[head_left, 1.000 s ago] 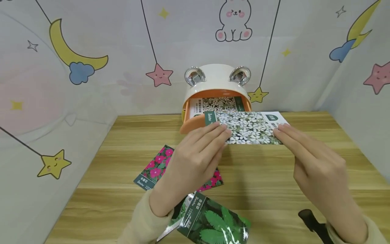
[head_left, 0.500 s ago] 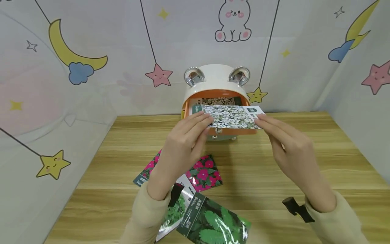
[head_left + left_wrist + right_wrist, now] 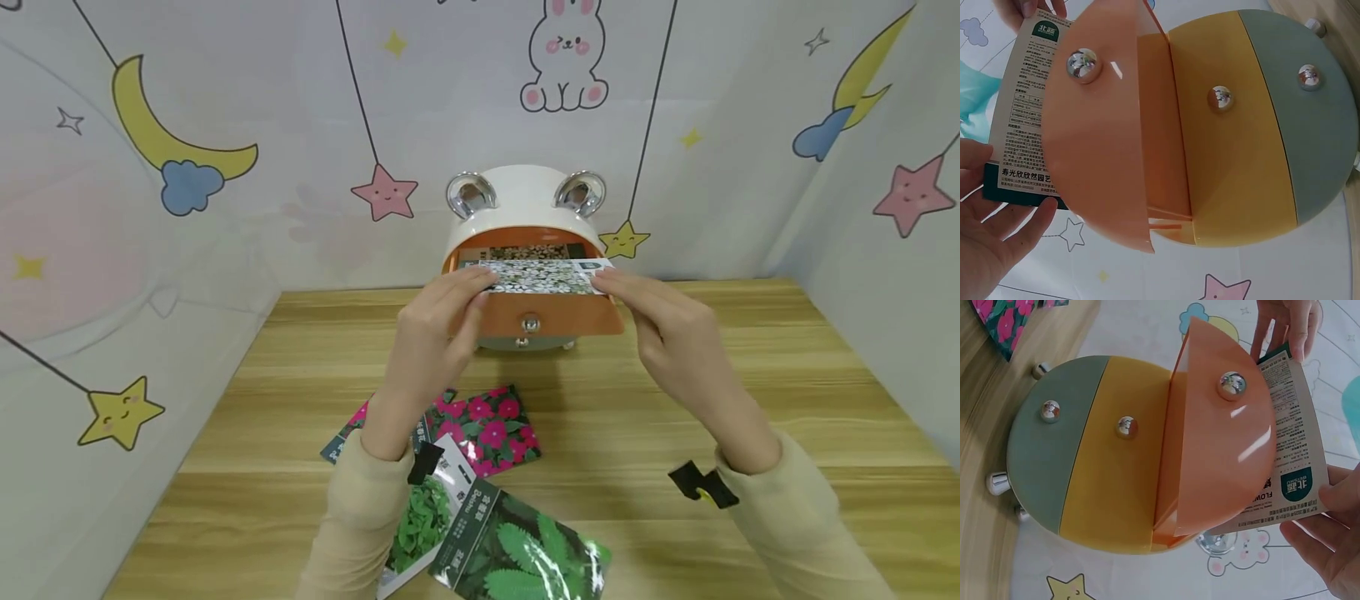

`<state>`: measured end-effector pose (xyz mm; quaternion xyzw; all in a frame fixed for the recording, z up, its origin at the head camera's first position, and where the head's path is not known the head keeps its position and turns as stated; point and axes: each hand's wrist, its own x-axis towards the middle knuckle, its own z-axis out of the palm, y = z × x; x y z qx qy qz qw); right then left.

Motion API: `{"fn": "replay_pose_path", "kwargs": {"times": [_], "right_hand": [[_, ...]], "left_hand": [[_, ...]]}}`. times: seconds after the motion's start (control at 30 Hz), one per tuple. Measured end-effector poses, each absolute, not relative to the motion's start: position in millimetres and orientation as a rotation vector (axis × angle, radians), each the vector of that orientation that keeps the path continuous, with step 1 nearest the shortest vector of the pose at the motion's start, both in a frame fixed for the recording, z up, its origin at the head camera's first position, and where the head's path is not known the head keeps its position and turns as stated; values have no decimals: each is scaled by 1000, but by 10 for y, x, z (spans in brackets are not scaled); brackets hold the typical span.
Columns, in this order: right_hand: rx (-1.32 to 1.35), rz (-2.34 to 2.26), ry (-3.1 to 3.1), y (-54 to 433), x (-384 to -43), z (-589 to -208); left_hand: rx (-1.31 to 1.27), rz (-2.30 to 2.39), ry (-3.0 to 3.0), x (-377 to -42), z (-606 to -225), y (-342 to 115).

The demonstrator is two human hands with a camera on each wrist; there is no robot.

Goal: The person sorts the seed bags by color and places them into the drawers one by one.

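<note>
A white-flowered seed packet (image 3: 542,277) is held flat over the pulled-out orange drawer (image 3: 577,315) of a small round chest (image 3: 521,196) with a white shell. My left hand (image 3: 429,335) pinches the packet's left end. Its right end is pinched by my right hand (image 3: 678,337). Behind it, another seed packet (image 3: 528,252) lies inside the drawer, partly hidden. In the left wrist view, the held packet's printed back (image 3: 1021,112) faces the camera, partly covered by the orange drawer front (image 3: 1100,144). The yellow drawer (image 3: 1119,459) and the green drawer (image 3: 1054,444) below are closed.
Pink-flowered seed packets (image 3: 491,429) lie on the wooden table (image 3: 247,500), left of centre. Nearer stand a white-edged packet (image 3: 427,517) and a green-leaf packet (image 3: 532,554), lying overlapped. A cartoon-printed cloth (image 3: 315,100) hangs behind the chest.
Both hands have carried the white-flowered packet left and forward, from the front right of the chest to over the open drawer. The packets on the table have stayed put.
</note>
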<state>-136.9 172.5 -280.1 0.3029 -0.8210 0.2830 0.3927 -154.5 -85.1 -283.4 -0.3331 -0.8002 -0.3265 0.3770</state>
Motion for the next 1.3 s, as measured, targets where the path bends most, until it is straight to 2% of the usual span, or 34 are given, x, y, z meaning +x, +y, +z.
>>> {"fn": "replay_pose_path", "kwargs": {"times": [0.63, 1.3], "right_hand": [[766, 891, -2213, 1713, -1721, -2930], [741, 931, -2300, 1785, -1978, -2978]], "left_hand": [[-686, -1113, -2174, -1808, -2977, -882], [-578, -1622, -2077, -2057, -3034, -963]]}}
